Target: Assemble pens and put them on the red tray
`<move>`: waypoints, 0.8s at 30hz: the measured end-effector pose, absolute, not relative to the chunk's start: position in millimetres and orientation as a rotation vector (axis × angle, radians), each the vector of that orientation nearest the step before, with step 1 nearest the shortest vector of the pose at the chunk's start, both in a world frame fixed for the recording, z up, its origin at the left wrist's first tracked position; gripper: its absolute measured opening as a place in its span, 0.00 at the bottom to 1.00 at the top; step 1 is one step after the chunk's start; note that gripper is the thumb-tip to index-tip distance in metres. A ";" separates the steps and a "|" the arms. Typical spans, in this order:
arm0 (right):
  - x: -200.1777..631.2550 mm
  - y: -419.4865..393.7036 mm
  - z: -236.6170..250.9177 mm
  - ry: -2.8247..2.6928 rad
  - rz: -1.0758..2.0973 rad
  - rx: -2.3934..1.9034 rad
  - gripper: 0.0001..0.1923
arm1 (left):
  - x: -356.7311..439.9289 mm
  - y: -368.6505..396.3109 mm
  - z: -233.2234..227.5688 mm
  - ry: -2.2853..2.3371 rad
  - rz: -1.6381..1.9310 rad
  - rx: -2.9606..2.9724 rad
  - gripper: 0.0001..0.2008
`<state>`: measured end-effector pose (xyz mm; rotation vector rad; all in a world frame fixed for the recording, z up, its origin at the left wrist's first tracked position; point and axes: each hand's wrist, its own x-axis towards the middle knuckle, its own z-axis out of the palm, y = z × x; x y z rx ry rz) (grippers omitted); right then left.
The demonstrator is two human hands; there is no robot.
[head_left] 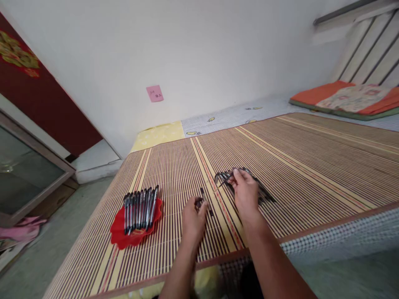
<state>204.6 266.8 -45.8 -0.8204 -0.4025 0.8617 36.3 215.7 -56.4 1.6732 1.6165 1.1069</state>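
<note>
While a row of capped pens already lies on the red tray, the left hand pinches what looks like one pen; the right hand, fingers curled, picks at the loose pile remaining on the mat.

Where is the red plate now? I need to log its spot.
In the head view, the red plate lies on the striped mat, left of the left hand, with a row of pens on it.
</note>
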 end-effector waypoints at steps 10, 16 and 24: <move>209.3 271.6 -51.4 -0.348 0.756 -0.806 0.13 | 48.4 227.2 -57.8 1.900 0.851 1.742 0.07; 212.1 272.1 -50.2 -0.294 0.876 -0.707 0.13 | 19.6 226.2 -62.5 1.557 1.050 1.568 0.02; 207.8 273.1 -41.5 -0.371 0.918 -0.660 0.16 | 21.0 219.0 -61.1 1.413 1.120 1.626 0.02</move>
